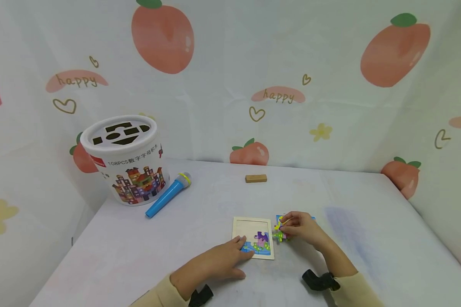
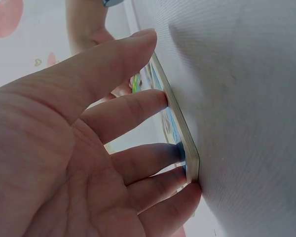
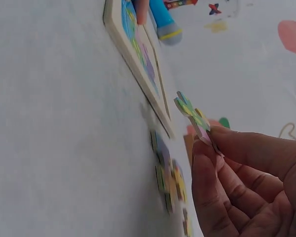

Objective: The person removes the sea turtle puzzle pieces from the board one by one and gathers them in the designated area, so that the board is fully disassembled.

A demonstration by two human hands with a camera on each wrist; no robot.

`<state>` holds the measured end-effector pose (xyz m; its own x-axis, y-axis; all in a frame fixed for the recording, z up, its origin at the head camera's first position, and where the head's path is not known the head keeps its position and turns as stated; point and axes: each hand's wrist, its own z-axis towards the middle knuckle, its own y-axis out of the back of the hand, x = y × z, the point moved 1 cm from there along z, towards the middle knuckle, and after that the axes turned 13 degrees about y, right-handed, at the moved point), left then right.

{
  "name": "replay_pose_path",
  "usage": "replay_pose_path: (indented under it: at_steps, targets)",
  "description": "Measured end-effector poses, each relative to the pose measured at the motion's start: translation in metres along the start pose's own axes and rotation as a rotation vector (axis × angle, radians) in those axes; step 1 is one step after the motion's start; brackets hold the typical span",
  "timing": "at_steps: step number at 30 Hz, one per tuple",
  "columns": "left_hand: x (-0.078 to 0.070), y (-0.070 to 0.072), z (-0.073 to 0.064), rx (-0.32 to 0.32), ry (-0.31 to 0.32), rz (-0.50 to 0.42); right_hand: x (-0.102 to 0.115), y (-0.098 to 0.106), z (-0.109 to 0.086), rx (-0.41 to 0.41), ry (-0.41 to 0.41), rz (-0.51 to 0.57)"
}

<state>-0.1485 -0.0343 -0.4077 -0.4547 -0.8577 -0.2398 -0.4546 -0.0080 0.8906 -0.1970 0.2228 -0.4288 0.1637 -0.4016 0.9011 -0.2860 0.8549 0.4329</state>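
Note:
A square wooden puzzle board (image 1: pixel 246 227) lies on the table, with several joined pieces (image 1: pixel 262 245) along its lower and right part and bare wood above. My left hand (image 1: pixel 224 259) rests its fingertips on the lower left of the board, fingers spread and thumb off to the side. To the right of the board, my right hand (image 1: pixel 300 227) pinches a green, yellow and pink puzzle piece (image 3: pixel 192 112) between thumb and index finger, raised over the table. Below that hand lie several loose puzzle pieces (image 3: pixel 162 150), partly covered by it in the head view.
At the back left stands a white bucket (image 1: pixel 124 170) with a shape-slotted lid. A blue toy microphone (image 1: pixel 168 196) lies beside it. Further back from the board is a small wooden block (image 1: pixel 255 178). A printed cloth (image 1: pixel 215 119) hangs behind the table.

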Motion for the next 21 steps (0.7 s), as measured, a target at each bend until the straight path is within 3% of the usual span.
replay_pose_path:
  at_steps: [10,21]
  targets:
    - [0.001,0.001,-0.001,0.003,0.004,-0.004,-0.013,0.024,-0.017,-0.031,-0.018,-0.001]
    - [0.000,0.001,-0.002,0.012,0.011,-0.014,-0.020,0.035,-0.027,-0.059,-0.073,-0.048]
